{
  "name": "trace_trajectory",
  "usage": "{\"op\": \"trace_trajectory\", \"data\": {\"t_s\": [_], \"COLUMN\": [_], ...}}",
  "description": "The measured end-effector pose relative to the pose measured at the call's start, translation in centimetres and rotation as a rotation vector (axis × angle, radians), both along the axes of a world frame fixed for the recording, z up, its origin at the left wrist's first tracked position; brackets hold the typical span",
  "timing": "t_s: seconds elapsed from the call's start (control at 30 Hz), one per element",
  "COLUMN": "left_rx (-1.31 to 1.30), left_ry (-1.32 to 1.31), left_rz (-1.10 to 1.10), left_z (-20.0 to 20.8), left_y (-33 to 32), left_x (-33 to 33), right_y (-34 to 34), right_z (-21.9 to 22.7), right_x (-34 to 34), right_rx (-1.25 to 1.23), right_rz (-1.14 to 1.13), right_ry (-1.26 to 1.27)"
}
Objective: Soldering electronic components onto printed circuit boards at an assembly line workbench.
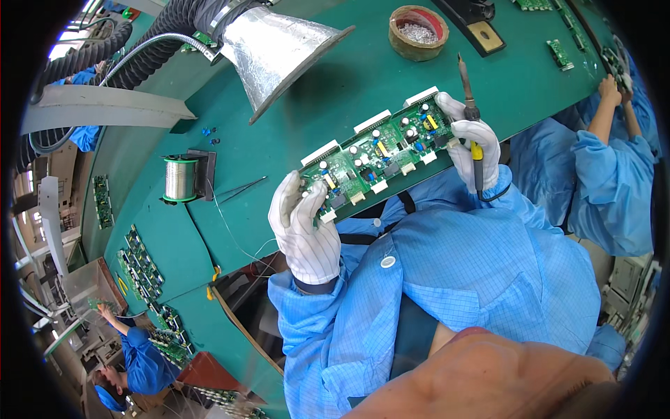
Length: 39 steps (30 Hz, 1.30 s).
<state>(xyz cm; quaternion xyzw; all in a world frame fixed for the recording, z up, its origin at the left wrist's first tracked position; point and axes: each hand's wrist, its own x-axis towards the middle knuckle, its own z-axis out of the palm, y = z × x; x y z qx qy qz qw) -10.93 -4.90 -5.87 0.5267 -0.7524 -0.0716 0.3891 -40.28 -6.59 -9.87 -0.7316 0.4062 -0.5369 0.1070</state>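
A long green circuit board [363, 183] is held up at a tilt above the table, in front of my chest. White connectors, small capacitors and yellow-banded parts stand on its upper face. My left hand [303, 227], in a white glove, grips the board's left end with the fingers bent over it. At the other end my gloved right hand [481, 150] pinches the board's right corner. That same hand also holds a soldering iron [467, 87], its metal tip pointing up and away from the board.
A foil-covered extractor hood [279, 56] hangs beyond the board. On the green table are a solder spool [181, 180], tweezers [241, 187], a ring-shaped tub [396, 42] of small bits and an iron stand [478, 31]. Circuit boards [143, 265] lie left. Co-workers sit right [614, 160] and lower left [146, 359].
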Motion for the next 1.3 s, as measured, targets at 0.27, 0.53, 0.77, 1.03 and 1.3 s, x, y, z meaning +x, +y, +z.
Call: {"op": "trace_trajectory", "data": {"t_s": [0.27,0.53,0.77,1.03,1.3], "left_rx": [-0.075,0.024,0.078,0.076,0.11], "left_ry": [0.002,-0.031,-0.02,0.058,0.125], "left_rz": [0.016,-0.026,-0.063,-0.072,-0.065], "left_z": [0.0,0.1,0.5,0.3,0.4], "left_y": [0.0,-0.5,-0.6,-0.6,-0.5], "left_x": [-0.3,0.0,0.1,0.1,0.0], "right_y": [0.0,-0.4,-0.1,0.1,-0.1], "right_z": [0.2,-0.8,-0.4,-1.3,-1.8], "right_x": [0.1,0.2,0.1,-0.2,-0.2], "right_rx": [-0.013,0.012,0.005,0.052,0.0], "right_rz": [-0.045,-0.006,-0.048,-0.018,-0.034], "right_ry": [0.011,-0.121,-0.035,-0.068,-0.097]}}
